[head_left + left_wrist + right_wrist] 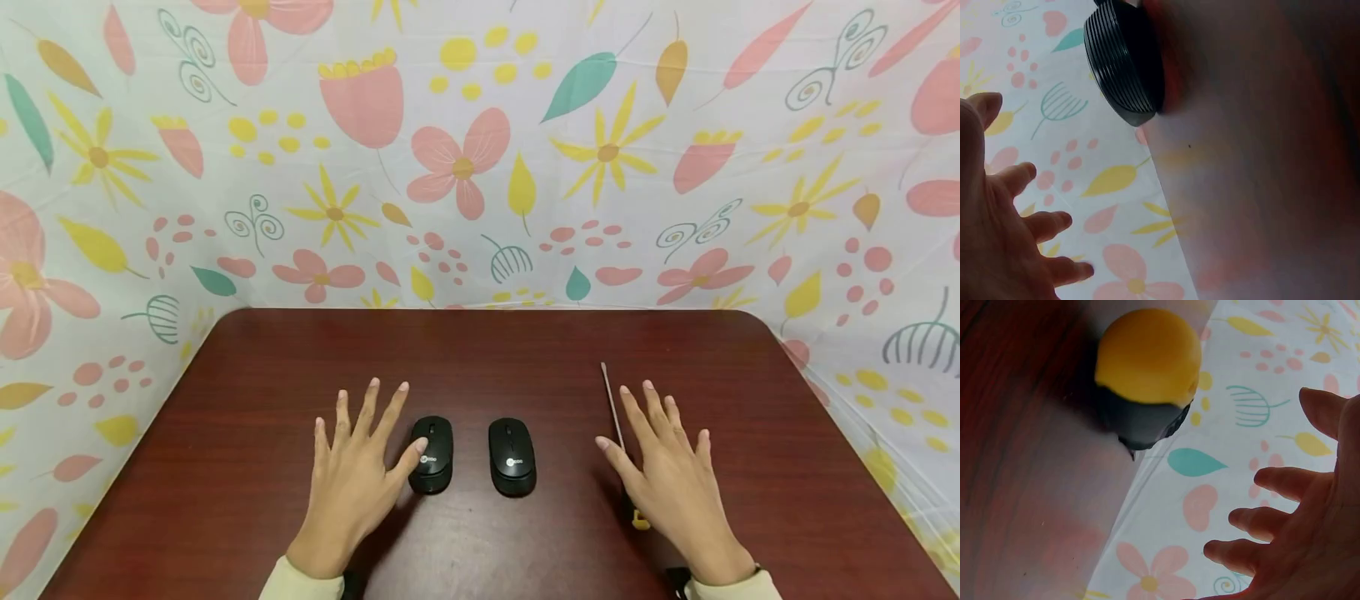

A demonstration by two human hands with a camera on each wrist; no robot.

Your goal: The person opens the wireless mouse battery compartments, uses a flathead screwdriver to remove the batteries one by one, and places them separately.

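Two black computer mice lie side by side: the left mouse (432,479) and the right mouse (512,458). My left hand (351,487), fingers spread, is just left of the left mouse; its thumb overlaps that mouse in the head view. In the left wrist view the mouse's ribbed side (1113,62) shows beyond the hand (997,225), apart from the fingers. A screwdriver (613,408) with a long thin metal shaft lies under my spread right hand (671,487), which partly hides its handle. The yellow and black handle end (1147,356) faces the right wrist camera, apart from the hand (1297,531).
Everything lies on a dark reddish-brown wooden table (480,350) with rounded far corners. A white cloth (480,242) printed with flowers and leaves hangs behind the table and along both sides. Pale sleeves (300,583) cover the wrists.
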